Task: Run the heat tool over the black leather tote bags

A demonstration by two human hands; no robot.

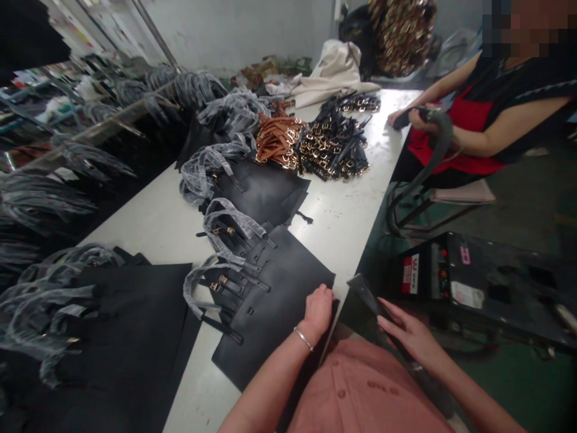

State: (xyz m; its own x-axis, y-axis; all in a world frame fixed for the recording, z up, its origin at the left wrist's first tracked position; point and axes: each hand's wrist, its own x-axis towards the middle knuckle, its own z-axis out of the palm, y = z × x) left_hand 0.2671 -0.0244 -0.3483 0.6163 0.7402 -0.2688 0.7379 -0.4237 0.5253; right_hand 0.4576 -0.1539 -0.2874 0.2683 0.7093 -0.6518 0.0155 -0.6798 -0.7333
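Observation:
A black handbag (283, 288) lies on the white table with its handles, wrapped in clear plastic (198, 282), pointing left. My left hand (319, 310) is closed at the bag's edge nearest me, its fingers curled over the rim of the material. To the right, off the table's edge, my right hand (408, 331) is wrapped around a dark tool with a flat, widened tip, a black nozzle (364, 293). The nozzle's tip points up and left, apart from the bag. Its lower part is partly hidden by my hand.
More black bag pieces (256, 189) lie farther up the table, beside brown straps (278, 139) and black straps with gold buckles (336, 141). Another bag stack (135, 337) is at left. A co-worker (487, 120) sits at right near a black machine (487, 282).

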